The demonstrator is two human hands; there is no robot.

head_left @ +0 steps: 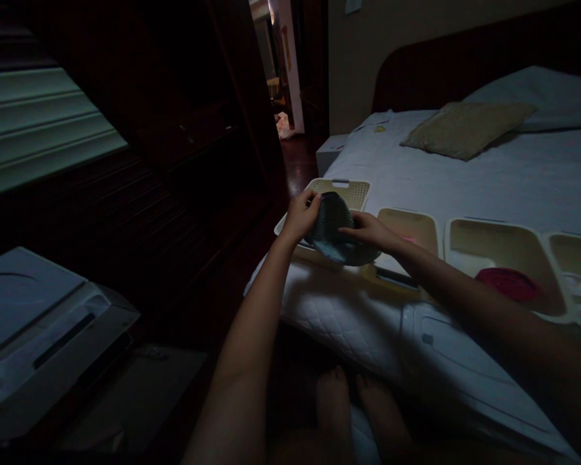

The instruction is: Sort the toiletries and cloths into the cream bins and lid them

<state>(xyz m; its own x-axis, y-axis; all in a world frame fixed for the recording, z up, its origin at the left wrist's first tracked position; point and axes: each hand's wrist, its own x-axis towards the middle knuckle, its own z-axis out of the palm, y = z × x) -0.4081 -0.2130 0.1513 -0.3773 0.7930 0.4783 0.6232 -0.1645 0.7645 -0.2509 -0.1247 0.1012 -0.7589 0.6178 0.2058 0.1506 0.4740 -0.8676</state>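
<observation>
- Pinching a rounded grey-green fabric piece by its upper left edge, the left hand shows in the head view.
- The right hand lies against its right side, index finger extended; whether it grips is impossible to tell.
- The piece is held before a perforated cream basket on the bed.

From the hands, free room is running over the bed toward one o'clock; a cushion is lying at two. Baskets are obstructing low passage at twelve and three, and a cabinet is standing at ten.
</observation>
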